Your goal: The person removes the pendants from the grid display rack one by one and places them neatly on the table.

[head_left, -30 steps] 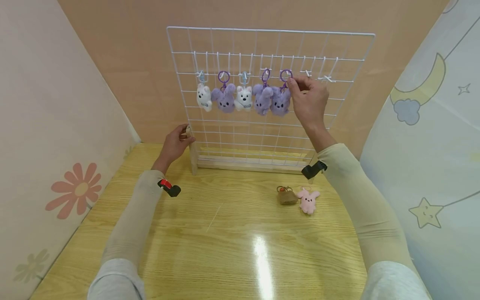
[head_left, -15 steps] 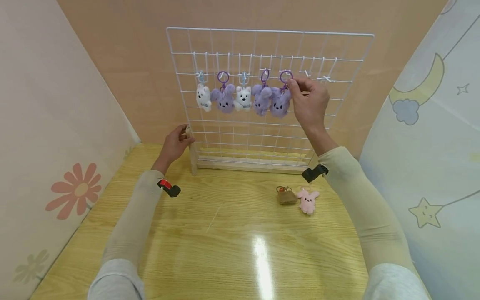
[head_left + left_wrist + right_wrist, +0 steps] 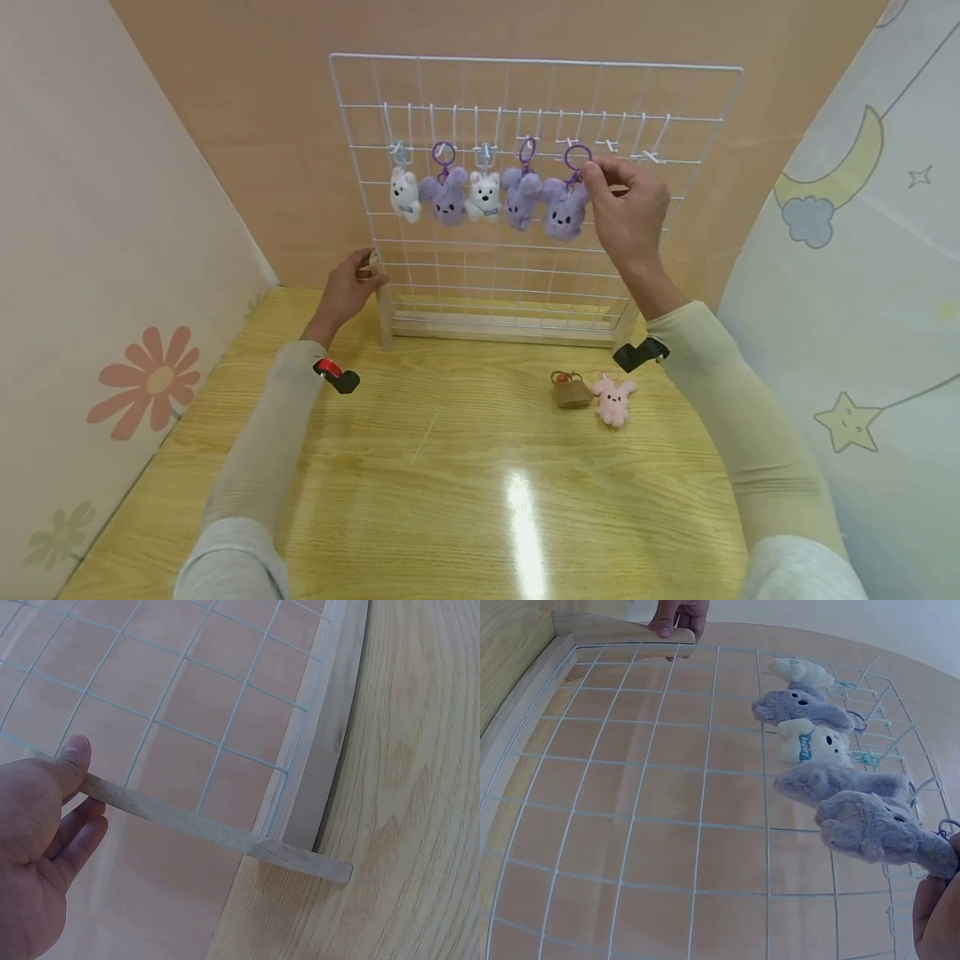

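We look at a shiny table point(image 3: 450, 517) of yellow-brown wood with long grain lines, spread below both hands; a bright white streak of light lies on it. Behind the hands we see a plain tan back wall point(image 3: 225, 125); off past the left hand point(image 3: 345, 292) is a pale wall point(image 3: 90, 167) with a pink flower point(image 3: 160, 381); off past the right hand point(image 3: 633, 208) is another pale wall point(image 3: 795, 333) with a yellow moon point(image 3: 855, 177), a blue cloud point(image 3: 809, 222) and a yellow star point(image 3: 848, 422).

The right hand has a small pinch on a light purple fuzzy toy point(image 3: 564, 218), up by its ear and its round purple ring point(image 3: 578, 147); the toy hangs just left of the fingertips, in front of a white wire grid point(image 3: 154, 718); we cannot tell if the ring touches a hook. The left hand holds the top end of a flat pale wooden post point(image 3: 202, 825) between thumb and fingers.

Farther left of the pinch hang two more purple toys point(image 3: 447, 198) and two white dog toys point(image 3: 483, 198); one dog wears a blue label point(image 3: 805, 748) with letters too blurry for us to read. Below the pinch, a brown fuzzy toy point(image 3: 573, 395) and a pink fuzzy toy point(image 3: 613, 404) lie on the table.
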`<state>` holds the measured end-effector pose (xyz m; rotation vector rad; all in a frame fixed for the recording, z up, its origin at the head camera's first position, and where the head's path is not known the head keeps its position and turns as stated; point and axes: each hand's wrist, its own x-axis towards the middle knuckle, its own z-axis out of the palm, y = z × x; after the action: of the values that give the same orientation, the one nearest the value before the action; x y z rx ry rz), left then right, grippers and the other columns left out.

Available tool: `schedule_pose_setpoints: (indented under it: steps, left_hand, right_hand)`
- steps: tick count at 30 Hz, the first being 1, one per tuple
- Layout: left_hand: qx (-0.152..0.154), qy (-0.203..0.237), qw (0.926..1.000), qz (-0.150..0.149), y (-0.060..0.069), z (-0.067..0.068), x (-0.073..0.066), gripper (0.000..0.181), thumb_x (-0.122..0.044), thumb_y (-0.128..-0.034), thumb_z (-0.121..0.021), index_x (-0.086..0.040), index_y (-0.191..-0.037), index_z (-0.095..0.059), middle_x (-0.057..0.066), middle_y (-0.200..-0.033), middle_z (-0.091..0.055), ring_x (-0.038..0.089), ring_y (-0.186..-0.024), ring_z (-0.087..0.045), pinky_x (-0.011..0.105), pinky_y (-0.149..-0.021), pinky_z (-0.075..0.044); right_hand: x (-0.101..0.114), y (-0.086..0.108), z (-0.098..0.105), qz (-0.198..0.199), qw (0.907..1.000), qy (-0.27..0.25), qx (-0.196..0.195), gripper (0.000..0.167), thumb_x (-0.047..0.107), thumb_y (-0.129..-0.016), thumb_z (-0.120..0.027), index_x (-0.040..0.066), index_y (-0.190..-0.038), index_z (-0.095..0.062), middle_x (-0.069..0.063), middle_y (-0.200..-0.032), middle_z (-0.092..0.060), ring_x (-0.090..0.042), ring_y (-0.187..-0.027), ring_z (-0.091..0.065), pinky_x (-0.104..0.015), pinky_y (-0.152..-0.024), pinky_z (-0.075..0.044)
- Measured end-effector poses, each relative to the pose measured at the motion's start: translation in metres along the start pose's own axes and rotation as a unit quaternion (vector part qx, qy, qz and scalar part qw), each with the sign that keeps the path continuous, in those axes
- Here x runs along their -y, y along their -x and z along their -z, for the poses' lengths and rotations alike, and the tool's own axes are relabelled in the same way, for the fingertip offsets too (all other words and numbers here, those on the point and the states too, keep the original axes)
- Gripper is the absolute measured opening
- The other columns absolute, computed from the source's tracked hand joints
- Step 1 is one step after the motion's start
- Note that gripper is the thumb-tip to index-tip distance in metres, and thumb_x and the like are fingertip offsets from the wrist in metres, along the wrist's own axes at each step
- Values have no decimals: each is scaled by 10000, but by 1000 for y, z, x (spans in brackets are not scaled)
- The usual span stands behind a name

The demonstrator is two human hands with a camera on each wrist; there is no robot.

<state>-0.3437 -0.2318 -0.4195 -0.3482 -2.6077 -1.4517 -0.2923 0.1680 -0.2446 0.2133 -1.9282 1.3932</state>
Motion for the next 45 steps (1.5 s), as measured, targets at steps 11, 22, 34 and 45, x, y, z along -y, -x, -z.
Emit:
schedule_pose_setpoints:
  steps: [11,22,34,45]
  left_hand:
    - [19,18,10000,24,1,2,-1,645,-215,-1035,-635,-46,-1584,-342,211,-1556,-445,397,-1351,-530,535,-1046,-510]
    - [42,44,10000,31,1,2,-1,636,-211,-1035,-634,-50,-1581,-350,204,-1554,-448,386,-1350,-534,525,-1044,-515]
    - [34,16,10000,7,1,1,-3,618,-200,-1035,-637,-45,-1570,-368,214,-1541,-460,399,-1343,-537,541,-1040,-514]
    - [53,8,10000,-8,3,1,-5,621,-200,-1037,-633,-34,-1571,-362,214,-1548,-453,406,-1342,-536,552,-1039,-511]
  right_hand:
    - [2,16,11,188,9992,65,358,229,217,-952,-747,-2,-985,-802,54,-875,-747,-87,-735,-644,-152,-625,-522]
    - [-16,45,25,286,9969,197,710,264,230,-967,-729,-27,-984,-791,-32,-897,-766,-95,-689,-644,-143,-611,-523]
    - [-42,77,31,311,9923,383,1137,193,155,-969,-734,-20,-1018,-795,-188,-959,-767,-23,-663,-636,-106,-581,-497]
    - [-55,105,33,221,9876,263,1529,156,103,-975,-715,-31,-1006,-790,-191,-943,-766,-110,-719,-657,-126,-614,-506]
